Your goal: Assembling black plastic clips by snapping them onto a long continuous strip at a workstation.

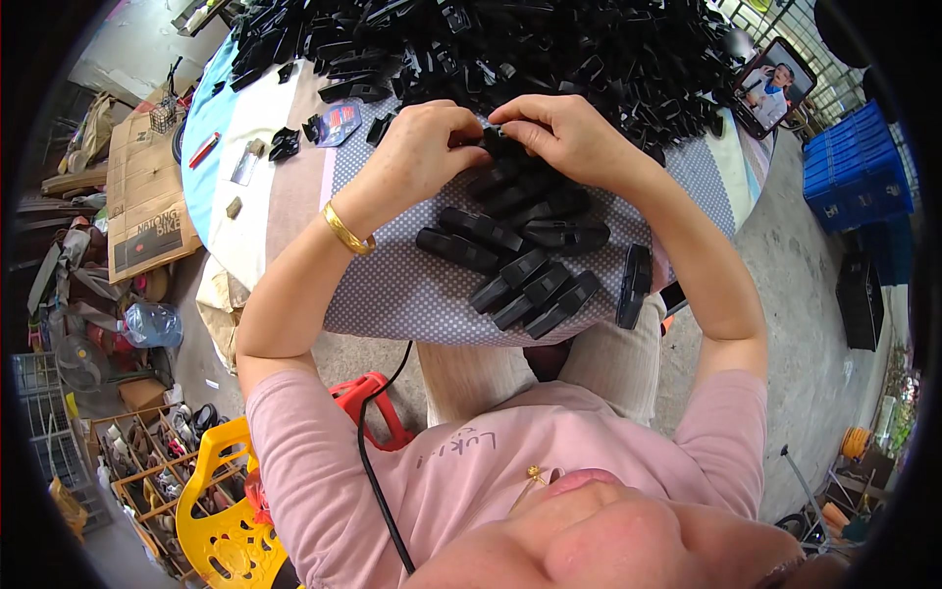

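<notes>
Grasping black part (501, 143), left hand (429, 140) and right hand (561, 135) grip; long axis, heading unclear.

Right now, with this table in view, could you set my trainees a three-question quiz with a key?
1. True or false: the gold bangle is on the right wrist.
2. Where do the left grip and right grip come together? A) over the yellow chair; B) at the near side of the black heap; C) by the blue crates.
3. Complete: right of the black heap sits a lit ____ showing a person.

Key: 1. False, the left. 2. B. 3. Phone.
</notes>
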`<act>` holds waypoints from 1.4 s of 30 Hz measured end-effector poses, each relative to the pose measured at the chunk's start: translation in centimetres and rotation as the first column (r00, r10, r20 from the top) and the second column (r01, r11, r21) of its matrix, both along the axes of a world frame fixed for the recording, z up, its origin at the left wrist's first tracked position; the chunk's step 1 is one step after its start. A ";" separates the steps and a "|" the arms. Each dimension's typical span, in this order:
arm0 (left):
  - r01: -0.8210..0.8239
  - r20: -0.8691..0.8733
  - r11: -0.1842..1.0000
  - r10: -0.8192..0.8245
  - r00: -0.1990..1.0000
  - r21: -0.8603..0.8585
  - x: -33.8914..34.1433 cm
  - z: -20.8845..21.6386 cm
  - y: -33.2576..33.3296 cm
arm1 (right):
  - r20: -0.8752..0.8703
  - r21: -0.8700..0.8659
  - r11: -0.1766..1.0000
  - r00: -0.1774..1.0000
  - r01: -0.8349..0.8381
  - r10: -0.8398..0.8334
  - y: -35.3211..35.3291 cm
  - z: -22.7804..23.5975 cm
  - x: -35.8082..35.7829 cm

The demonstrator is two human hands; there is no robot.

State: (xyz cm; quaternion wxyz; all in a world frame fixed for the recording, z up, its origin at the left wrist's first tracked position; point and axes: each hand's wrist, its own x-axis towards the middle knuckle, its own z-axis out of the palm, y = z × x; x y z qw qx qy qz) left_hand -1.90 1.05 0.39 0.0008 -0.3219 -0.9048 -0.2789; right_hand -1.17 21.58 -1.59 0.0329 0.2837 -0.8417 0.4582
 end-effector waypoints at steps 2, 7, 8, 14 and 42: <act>-0.026 0.001 1.000 0.026 1.000 0.016 -0.1 -0.2 0.2 | -0.009 -0.024 1.000 1.000 -0.003 0.003 0.4 -0.1 -0.4; -0.050 -0.087 0.997 0.055 0.995 0.058 -0.3 -0.7 0.1 | -0.404 0.205 0.971 0.914 0.125 -0.032 0.9 -0.6 -0.5; -0.051 -0.086 0.997 0.056 0.995 0.058 -0.3 -0.7 -0.1 | -0.403 0.205 0.971 0.914 0.124 -0.032 0.8 -0.5 -0.3; -0.108 -0.024 0.994 0.108 0.994 -0.017 -0.2 -0.1 0.0 | -0.483 0.352 0.895 0.872 0.273 -0.077 1.7 0.2 0.2; 0.141 -0.018 0.990 -0.141 0.990 -0.017 0.0 0.6 -0.4 | -0.590 0.629 0.631 0.808 0.454 0.006 -2.4 0.3 -2.9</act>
